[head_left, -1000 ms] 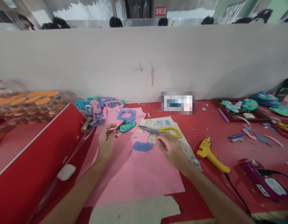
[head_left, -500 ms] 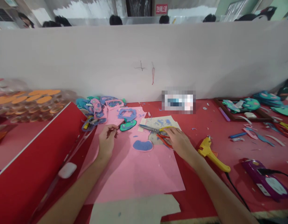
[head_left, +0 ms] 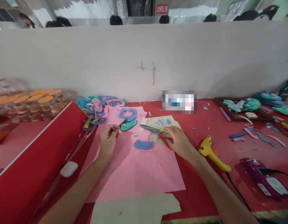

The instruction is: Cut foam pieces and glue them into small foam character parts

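Note:
My left hand [head_left: 108, 140] rests on the pink foam sheet [head_left: 134, 168] with thumb and fingers pinched on a small dark piece I cannot make out. Just beyond its fingertips lies a green and black foam shape [head_left: 128, 125]. My right hand [head_left: 178, 141] lies over the handles of the yellow scissors [head_left: 153, 129], whose blades point left, and a red-handled tool [head_left: 166, 140] shows under the fingers. A blue foam cutout [head_left: 143, 145] lies on the pink sheet between my hands.
A yellow glue gun [head_left: 212, 154] lies right of my right hand, its cord running to a purple power strip [head_left: 266, 180]. A red box [head_left: 29, 165] stands at the left. Foam cutouts [head_left: 99, 107] pile at the back, more foam pieces in a wooden tray [head_left: 242, 109]. A white partition [head_left: 144, 59] closes the back.
My right hand moved forward from beside the blue cutout onto the scissors' handles, and a red-handled tool came into sight. My left hand stayed put, still pinched.

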`<state>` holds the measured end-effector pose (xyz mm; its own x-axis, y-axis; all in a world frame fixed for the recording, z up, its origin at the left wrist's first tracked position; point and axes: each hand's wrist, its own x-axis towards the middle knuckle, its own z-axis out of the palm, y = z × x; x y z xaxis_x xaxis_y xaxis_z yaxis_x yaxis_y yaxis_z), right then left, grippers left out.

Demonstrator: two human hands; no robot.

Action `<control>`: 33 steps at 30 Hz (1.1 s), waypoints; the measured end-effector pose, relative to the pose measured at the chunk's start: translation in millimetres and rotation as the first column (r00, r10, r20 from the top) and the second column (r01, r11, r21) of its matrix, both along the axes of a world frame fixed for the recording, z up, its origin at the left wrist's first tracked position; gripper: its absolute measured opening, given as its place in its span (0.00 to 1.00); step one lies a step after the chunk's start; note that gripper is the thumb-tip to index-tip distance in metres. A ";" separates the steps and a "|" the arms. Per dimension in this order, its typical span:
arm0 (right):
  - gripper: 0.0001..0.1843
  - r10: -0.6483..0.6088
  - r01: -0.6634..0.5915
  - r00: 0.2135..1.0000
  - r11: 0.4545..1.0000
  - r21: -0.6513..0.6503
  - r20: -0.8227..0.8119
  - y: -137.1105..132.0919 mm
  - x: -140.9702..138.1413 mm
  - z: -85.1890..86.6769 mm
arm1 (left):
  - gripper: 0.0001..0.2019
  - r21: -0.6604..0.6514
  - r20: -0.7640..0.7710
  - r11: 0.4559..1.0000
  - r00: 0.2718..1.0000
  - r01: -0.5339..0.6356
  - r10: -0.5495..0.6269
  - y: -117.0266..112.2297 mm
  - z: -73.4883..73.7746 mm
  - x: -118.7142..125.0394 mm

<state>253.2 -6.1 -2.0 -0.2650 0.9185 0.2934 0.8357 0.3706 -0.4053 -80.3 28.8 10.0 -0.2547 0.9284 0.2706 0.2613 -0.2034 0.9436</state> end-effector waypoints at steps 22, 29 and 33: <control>0.21 -0.136 0.226 0.952 0.917 0.330 -0.273 -14.7 -18.9 1.2 | 0.07 0.069 -0.238 0.994 0.969 0.086 -0.067 -15.1 3.5 9.4; 0.17 -0.095 0.212 0.937 0.920 0.329 -0.337 -15.5 -22.3 -0.2 | 0.11 -0.054 -0.523 0.965 0.816 0.258 -0.247 5.5 7.9 39.9; 0.13 -0.108 0.204 0.918 0.954 0.221 -0.382 -16.0 -24.2 0.7 | 0.07 -0.270 -0.736 0.941 0.587 0.204 -0.338 41.0 14.1 71.5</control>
<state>229.0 -22.2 -1.2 0.0441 0.8220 0.5678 0.7051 0.3771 -0.6006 -8.8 69.8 24.0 0.2517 0.9621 0.1052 0.8511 -0.2718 0.4491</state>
